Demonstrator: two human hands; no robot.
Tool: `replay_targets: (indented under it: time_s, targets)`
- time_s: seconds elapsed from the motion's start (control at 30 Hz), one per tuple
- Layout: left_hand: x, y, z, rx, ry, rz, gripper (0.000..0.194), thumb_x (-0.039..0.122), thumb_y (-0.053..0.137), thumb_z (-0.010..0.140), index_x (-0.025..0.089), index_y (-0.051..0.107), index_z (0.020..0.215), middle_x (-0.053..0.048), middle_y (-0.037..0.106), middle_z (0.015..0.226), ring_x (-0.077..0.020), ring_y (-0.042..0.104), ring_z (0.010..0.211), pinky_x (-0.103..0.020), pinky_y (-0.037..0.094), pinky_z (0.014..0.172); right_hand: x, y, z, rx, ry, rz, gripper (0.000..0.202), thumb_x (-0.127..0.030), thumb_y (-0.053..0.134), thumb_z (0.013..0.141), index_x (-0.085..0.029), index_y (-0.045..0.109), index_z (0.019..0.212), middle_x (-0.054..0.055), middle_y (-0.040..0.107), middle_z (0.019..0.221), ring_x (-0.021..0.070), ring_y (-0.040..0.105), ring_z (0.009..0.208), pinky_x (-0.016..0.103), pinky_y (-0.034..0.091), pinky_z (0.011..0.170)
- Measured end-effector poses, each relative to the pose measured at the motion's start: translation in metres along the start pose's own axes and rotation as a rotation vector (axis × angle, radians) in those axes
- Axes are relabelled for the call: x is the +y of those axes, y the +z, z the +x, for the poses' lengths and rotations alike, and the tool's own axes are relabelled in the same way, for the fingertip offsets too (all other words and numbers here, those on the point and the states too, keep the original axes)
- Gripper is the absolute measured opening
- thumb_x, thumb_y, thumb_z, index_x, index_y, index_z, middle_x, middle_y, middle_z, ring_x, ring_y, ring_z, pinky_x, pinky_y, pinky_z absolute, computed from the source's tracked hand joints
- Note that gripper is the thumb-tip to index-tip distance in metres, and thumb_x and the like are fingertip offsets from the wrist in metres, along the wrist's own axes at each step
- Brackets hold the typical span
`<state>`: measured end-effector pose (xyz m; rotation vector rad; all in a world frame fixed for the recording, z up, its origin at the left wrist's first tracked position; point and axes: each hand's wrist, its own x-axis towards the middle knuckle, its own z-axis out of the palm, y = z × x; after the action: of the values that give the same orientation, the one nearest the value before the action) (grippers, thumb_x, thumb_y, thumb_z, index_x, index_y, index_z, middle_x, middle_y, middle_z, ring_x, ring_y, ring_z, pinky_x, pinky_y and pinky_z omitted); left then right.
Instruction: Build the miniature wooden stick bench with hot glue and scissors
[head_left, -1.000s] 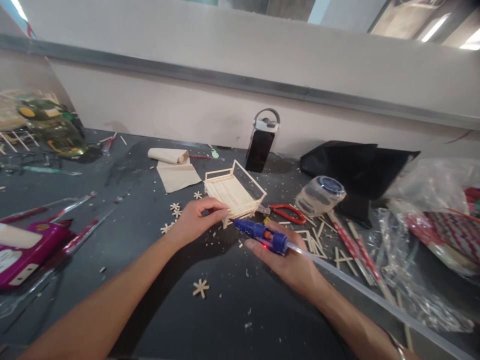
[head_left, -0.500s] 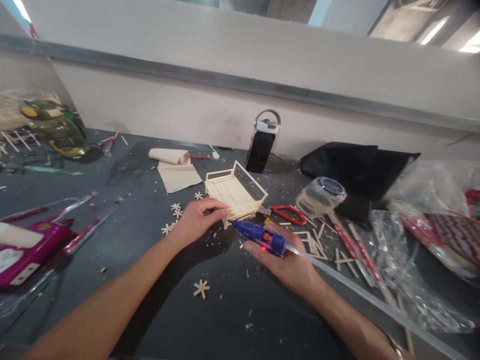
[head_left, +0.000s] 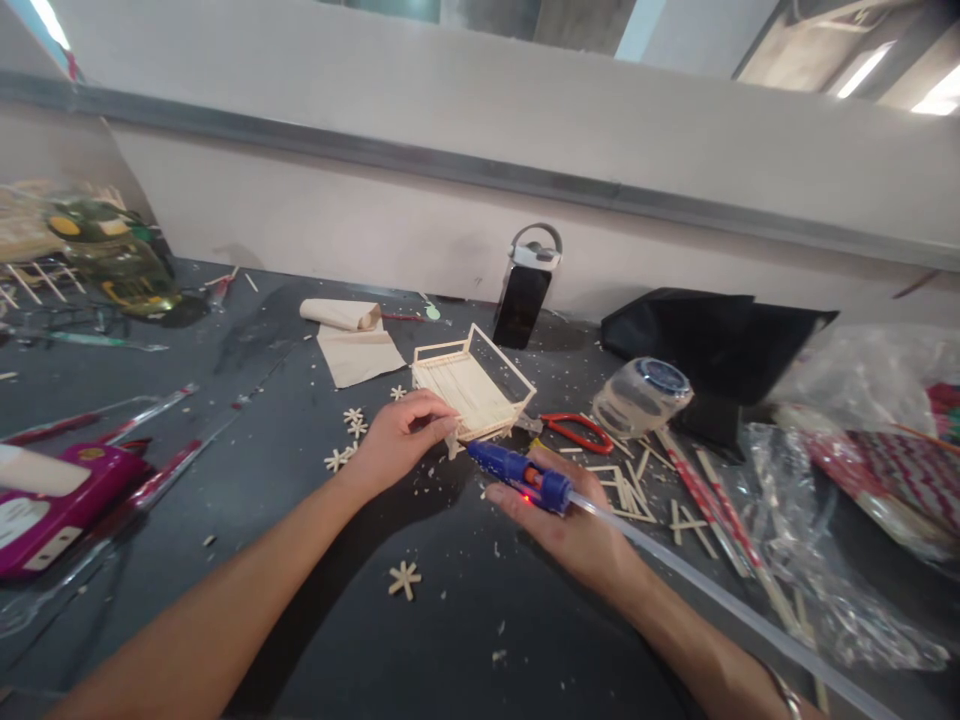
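A small platform of thin wooden sticks [head_left: 469,385] with raised stick frames on its edges rests on the dark table. My left hand [head_left: 409,430] is closed on its near left corner, thumb and finger pinching it. My right hand [head_left: 574,520] is wrapped round a blue hot glue gun [head_left: 517,468]; a small red light glows on it. The nozzle points left at the near edge of the stick platform, close to my left fingertips; whether it touches cannot be made out. A long clear glue stick [head_left: 697,585] sticks out of the gun's back.
Red-handled pliers [head_left: 577,432] lie right of the platform, near a clear jar [head_left: 643,395]. Star-shaped stick pieces [head_left: 405,579] and cut sticks [head_left: 626,490] are scattered about. Behind stands a black bottle [head_left: 523,295]. A magenta box [head_left: 82,510] lies left; plastic bags [head_left: 832,540] lie right.
Almost nothing differs. Both hands, the glue gun and the stick platform keep their places; the view has shifted very slightly.
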<state>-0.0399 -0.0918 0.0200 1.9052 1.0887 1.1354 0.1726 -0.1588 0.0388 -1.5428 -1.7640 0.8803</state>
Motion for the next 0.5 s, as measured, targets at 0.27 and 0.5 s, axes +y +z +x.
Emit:
replay_targets:
  time_s: [0.27,0.5]
  targets:
    - [0.0035,-0.0002,0.0002,-0.006,-0.033,-0.004,0.014,0.029,0.059,0.086,0.020,0.069,0.081,-0.003,0.067,0.084,-0.0164,0.062,0.081,-0.030,0.047,0.076,0.0082,0.0039,-0.0025,0.081,-0.064,-0.063,0.032,-0.049,0.068,0.076,-0.022,0.053,0.069,-0.004,0.051,0.060,0.0133,0.047,0.057,0.025,0.039,0.053]
    - [0.0038,0.0003,-0.0005,-0.005,-0.065,-0.011,0.016,0.030,0.059,0.086,0.019,0.070,0.080,-0.003,0.068,0.084,-0.0168,0.062,0.082,-0.030,0.047,0.077,0.0069,0.0053,-0.0029,0.077,-0.055,-0.065,0.034,-0.049,0.068,0.076,-0.021,0.051,0.068,-0.005,0.051,0.059,0.0117,0.047,0.055,0.022,0.038,0.050]
